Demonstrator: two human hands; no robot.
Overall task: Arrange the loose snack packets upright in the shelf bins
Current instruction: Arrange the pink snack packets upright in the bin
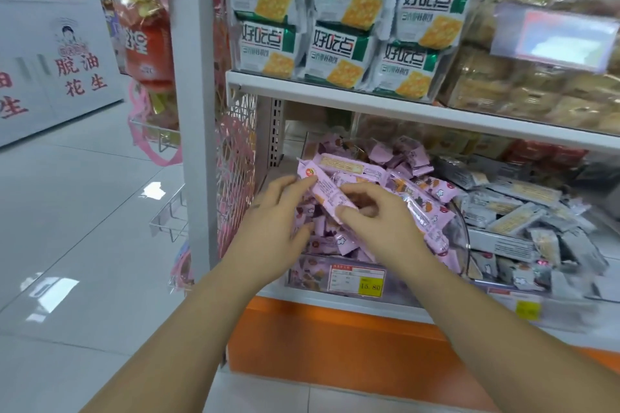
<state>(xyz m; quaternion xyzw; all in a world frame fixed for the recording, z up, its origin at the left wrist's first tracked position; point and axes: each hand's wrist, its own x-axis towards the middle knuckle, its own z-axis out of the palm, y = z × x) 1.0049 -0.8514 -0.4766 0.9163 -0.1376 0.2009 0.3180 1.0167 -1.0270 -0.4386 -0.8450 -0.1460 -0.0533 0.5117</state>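
Head view — pink packet [327, 193] gripped between left hand [278, 211], right hand [379, 214].

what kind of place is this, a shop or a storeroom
Most likely a grocery shop aisle. Stocked retail shelving holds rows of green cracker packs, a yellow price tag sits on the clear bin front, and both hands, left hand and right hand, handle a purple snack packet.

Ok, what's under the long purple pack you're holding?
Under the long purple pack, held by the left hand and right hand, lie small purple packets heaped in the clear bin. The bin's bottom is covered.
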